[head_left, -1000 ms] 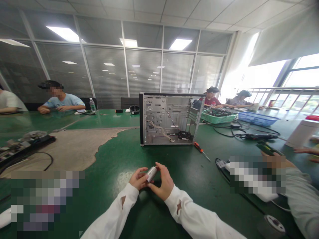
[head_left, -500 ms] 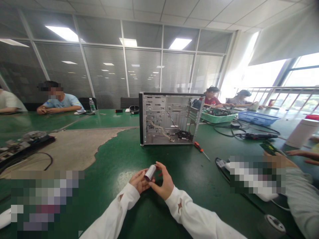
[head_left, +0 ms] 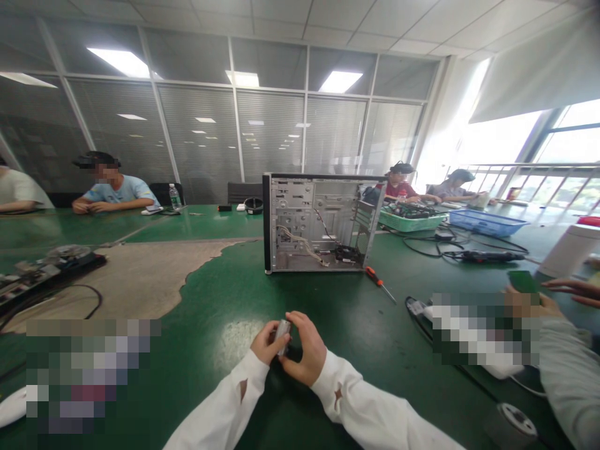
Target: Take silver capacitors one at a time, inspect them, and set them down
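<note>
Left hand: the bare left hand [head_left: 269, 342] curls in from a white cuff, its fingertips against the lower side of the cylinder.
Right hand: the bare right hand [head_left: 304, 350] arches over from the other side, its thumb and fingers closing on the same piece.
Grip: the hands are together, clamped on the cylinder from both sides, knuckles almost touching.
Cylinder: a small silver metal cylinder [head_left: 282, 336], smooth and faintly shiny, stands roughly upright between both hands, mostly covered by fingers.
Sleeves: white fabric sleeves [head_left: 220, 400] with small torn marks run back from each wrist.
Table: a green worktop [head_left: 220, 294], scuffed pale near the hands, with a large worn beige patch [head_left: 131, 281] to the left.
Screwdriver: a red-and-black screwdriver [head_left: 379, 283] with a thin steel shaft lies just beside the case.
Computer case: an open steel computer case [head_left: 319, 225] stands upright, showing wire bundles [head_left: 293, 236] and a small black fan [head_left: 347, 253].
Right side: a co-worker's hand [head_left: 520, 304] holds a green circuit board [head_left: 522, 281].
</note>
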Tool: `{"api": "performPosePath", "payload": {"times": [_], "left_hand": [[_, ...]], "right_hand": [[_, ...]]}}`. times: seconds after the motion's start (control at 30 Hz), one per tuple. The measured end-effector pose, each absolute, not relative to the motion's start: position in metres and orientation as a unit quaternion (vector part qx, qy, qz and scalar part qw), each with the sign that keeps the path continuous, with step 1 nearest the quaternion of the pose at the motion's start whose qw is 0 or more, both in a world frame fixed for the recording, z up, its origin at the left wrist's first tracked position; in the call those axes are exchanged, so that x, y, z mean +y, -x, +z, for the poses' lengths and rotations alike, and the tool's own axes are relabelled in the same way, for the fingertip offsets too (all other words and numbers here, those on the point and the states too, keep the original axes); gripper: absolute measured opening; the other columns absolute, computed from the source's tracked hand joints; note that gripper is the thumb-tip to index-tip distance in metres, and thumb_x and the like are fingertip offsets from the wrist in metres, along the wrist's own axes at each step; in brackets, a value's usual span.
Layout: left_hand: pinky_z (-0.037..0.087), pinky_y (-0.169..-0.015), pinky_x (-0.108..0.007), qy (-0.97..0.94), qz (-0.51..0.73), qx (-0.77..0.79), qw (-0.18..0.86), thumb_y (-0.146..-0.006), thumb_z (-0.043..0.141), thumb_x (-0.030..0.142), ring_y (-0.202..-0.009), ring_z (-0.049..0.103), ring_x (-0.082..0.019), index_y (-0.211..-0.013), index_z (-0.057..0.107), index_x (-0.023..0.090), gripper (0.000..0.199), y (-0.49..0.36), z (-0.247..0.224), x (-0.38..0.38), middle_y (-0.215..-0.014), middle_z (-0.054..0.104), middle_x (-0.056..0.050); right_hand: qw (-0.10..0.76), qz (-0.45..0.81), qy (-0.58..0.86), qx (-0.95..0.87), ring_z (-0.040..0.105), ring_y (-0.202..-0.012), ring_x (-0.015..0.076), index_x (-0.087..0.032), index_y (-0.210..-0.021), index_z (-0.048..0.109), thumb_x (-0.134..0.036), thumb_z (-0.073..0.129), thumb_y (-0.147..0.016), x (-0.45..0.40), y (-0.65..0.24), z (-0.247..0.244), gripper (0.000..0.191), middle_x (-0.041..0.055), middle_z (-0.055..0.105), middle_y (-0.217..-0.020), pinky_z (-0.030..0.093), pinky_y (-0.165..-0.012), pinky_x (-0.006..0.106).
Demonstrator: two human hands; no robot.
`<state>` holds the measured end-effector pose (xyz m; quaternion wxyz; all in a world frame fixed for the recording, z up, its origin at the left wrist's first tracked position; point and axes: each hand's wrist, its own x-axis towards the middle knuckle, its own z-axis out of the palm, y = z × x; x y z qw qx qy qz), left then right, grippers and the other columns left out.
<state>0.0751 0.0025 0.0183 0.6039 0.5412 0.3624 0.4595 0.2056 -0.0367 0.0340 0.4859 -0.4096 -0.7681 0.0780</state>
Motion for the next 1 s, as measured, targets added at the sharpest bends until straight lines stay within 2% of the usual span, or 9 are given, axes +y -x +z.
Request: {"api": "performPosePath", "payload": {"times": [0.1,0.33,0.6,0.83,1.0], "left_hand": [[0.043,-0.058,-0.026,-0.534,0.499,0.362,0.579,-0.05,0.069,0.03,-0.06,0.057,-0.016,-0.079,0.052,0.014,0.037,-0.075,0.015,0.006,-0.068,0.06,-0.002],[0.044,-0.056,-0.035,-0.45,0.458,0.312,0.7,-0.051,0.069,0.033,-0.055,0.06,-0.022,-0.087,0.045,0.016,0.046,-0.07,0.014,0.012,-0.065,0.06,-0.002],[0.045,-0.057,-0.037,-0.422,0.445,0.3,0.731,-0.057,0.064,0.035,-0.056,0.06,-0.022,-0.092,0.042,0.016,0.045,-0.069,0.025,0.007,-0.066,0.061,-0.004],[0.043,-0.037,-0.025,-0.452,0.394,0.335,0.727,-0.064,0.056,0.039,-0.045,0.058,-0.018,-0.097,0.039,0.016,0.043,-0.066,0.022,0.011,-0.062,0.059,-0.002],[0.042,-0.039,-0.024,-0.478,0.333,0.336,0.74,-0.072,0.042,0.047,-0.048,0.061,-0.022,-0.108,0.028,0.015,0.051,-0.065,0.026,0.01,-0.05,0.061,-0.004]], "right_hand": [[0.481,0.077,0.413,-0.77,0.036,-0.105,0.0247,-0.016,-0.116,0.031,-0.019,0.057,-0.051,-0.037,-0.206,0.034,0.07,0.0104,0.039,-0.111,0.032,-0.088,0.04],[0.482,0.143,0.381,-0.776,0.038,-0.103,0.0234,-0.017,-0.118,0.025,-0.026,0.061,-0.054,-0.034,-0.211,0.039,0.074,0.0103,0.04,-0.112,0.034,-0.086,0.038],[0.493,0.225,0.372,-0.753,0.042,-0.099,0.0206,-0.019,-0.119,0.023,-0.023,0.061,-0.054,-0.031,-0.212,0.038,0.075,0.0077,0.042,-0.109,0.039,-0.078,0.033],[0.519,0.346,0.367,-0.691,0.05,-0.086,0.0171,-0.023,-0.112,0.03,-0.027,0.061,-0.058,-0.024,-0.21,0.028,0.062,0.0037,0.05,-0.094,0.043,-0.068,0.03],[0.556,0.463,0.347,-0.597,0.054,-0.08,0.0166,-0.021,-0.103,0.037,-0.038,0.056,-0.064,-0.017,-0.208,0.019,0.047,0.0043,0.054,-0.085,0.043,-0.069,0.033]]}}
